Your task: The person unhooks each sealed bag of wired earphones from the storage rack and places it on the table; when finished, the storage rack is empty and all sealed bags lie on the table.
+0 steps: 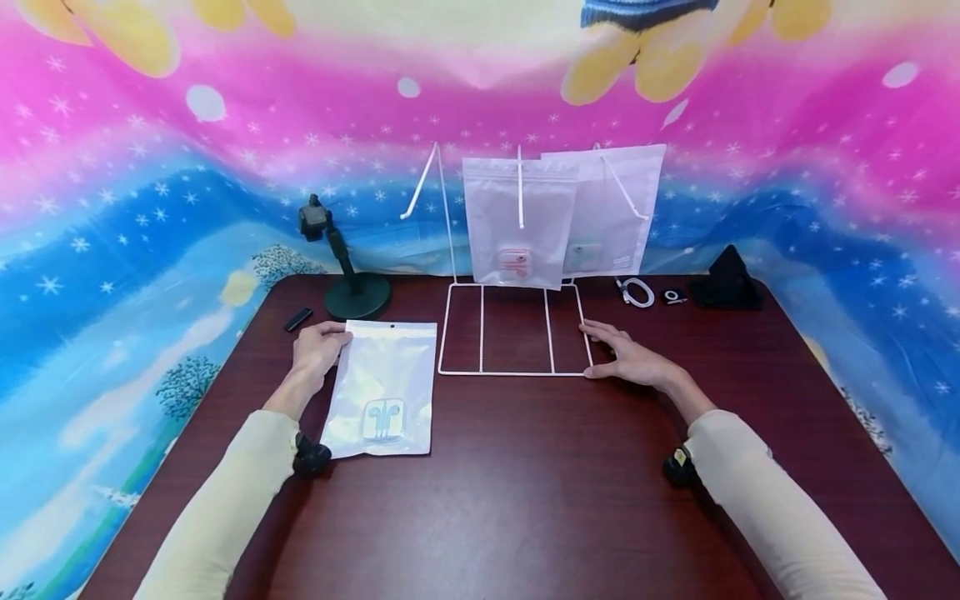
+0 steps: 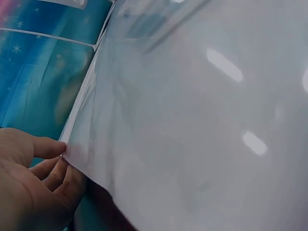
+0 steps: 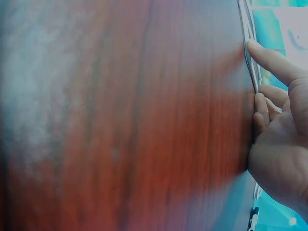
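Note:
My left hand (image 1: pixel 317 354) pinches the top left corner of a white zip pouch (image 1: pixel 382 367) between thumb and fingers. Through its front show earphones (image 1: pixel 384 419) in a square case, near the bottom. In the left wrist view the pouch (image 2: pixel 192 115) fills most of the picture, its corner at the fingertips of the left hand (image 2: pixel 43 178). To the right, my right hand (image 1: pixel 633 358) touches the base of a white wire display rack (image 1: pixel 480 329), thumb at the front corner and fingers along the side wire. The right wrist view shows the thumb (image 3: pixel 274 60) against the wire.
Two pouches, one with pink-cased earphones (image 1: pixel 517 221) and a larger one (image 1: pixel 630 208), hang on the rack's hooks. A black stand (image 1: pixel 357 293) and a small black stick (image 1: pixel 298 319) are left; a coiled cable (image 1: pixel 637 292), a small round gadget (image 1: pixel 672 296) and a black holder (image 1: pixel 727 283) right.

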Available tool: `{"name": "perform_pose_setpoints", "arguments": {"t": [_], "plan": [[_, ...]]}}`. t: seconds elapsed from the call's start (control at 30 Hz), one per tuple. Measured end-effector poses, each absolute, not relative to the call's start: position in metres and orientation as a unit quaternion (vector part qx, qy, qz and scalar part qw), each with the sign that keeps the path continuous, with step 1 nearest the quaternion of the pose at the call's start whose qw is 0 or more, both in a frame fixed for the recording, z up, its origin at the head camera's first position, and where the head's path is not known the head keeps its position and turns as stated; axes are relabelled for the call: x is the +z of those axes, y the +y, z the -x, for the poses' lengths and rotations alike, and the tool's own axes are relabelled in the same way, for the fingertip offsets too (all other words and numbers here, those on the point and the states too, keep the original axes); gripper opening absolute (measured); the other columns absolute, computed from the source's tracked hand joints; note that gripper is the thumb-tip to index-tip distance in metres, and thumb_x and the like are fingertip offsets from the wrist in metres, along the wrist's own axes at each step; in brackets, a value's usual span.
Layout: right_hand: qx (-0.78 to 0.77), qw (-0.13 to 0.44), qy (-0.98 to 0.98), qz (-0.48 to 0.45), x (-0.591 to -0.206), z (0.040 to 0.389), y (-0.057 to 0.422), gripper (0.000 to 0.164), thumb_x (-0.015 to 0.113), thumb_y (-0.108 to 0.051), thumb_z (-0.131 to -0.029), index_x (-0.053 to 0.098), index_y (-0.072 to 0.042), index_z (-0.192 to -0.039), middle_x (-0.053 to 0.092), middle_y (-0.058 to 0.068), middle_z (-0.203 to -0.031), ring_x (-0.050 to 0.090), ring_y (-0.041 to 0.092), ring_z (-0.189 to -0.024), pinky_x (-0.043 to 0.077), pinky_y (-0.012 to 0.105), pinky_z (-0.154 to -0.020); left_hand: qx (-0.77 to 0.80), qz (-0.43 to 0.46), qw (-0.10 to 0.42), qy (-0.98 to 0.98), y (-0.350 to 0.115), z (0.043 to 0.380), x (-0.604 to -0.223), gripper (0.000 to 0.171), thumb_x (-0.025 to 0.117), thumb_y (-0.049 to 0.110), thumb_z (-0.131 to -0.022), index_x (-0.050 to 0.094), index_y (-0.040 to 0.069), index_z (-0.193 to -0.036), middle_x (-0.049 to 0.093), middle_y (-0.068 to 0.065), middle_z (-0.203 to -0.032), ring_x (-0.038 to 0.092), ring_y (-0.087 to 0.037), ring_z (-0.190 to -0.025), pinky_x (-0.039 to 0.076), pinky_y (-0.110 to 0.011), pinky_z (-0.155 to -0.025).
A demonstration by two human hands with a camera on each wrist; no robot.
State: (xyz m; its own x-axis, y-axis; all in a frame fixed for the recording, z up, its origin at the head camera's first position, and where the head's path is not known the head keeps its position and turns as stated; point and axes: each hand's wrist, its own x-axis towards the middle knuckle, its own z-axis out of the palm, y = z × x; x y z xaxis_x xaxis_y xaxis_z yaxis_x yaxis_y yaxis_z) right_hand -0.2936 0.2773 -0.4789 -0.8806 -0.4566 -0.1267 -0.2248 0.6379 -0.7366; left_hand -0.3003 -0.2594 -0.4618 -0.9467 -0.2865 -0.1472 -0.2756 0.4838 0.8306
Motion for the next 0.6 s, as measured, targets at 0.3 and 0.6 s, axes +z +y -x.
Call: {"name": "perform_pose_setpoints", "arguments": {"t": [0.3,0.6], "plan": [[-0.381,0.155,0.891,0.191,-0.479,0.292,0.277,0.089,0.078,-0.03,-0.094,0.027,-0.01,-0.165,0.026,0.018,-0.166,0.013,0.046,-0.152,0.019,0.067,-0.117,-0.461,-0.151,-0.01,-0.874,-0.257,0.304,-0.457,0.04,0.06,0.02,-0.105,0.063,0.002,-0.141,0.063,-0.023,-0.138,0.066,-0.033,-0.115,0.059,-0.042,-0.091],[-0.381,0.154,0.891,0.192,-0.476,0.292,0.278,0.089,0.078,-0.029,-0.094,0.027,-0.009,-0.165,0.026,0.019,-0.166,0.009,0.047,-0.154,0.015,0.068,-0.119,-0.45,-0.118,0.007,-0.885,-0.259,0.303,-0.441,0.041,0.058,0.023,-0.107,0.061,0.005,-0.144,0.066,-0.023,-0.133,0.067,-0.036,-0.112,0.057,-0.044,-0.092]]}}
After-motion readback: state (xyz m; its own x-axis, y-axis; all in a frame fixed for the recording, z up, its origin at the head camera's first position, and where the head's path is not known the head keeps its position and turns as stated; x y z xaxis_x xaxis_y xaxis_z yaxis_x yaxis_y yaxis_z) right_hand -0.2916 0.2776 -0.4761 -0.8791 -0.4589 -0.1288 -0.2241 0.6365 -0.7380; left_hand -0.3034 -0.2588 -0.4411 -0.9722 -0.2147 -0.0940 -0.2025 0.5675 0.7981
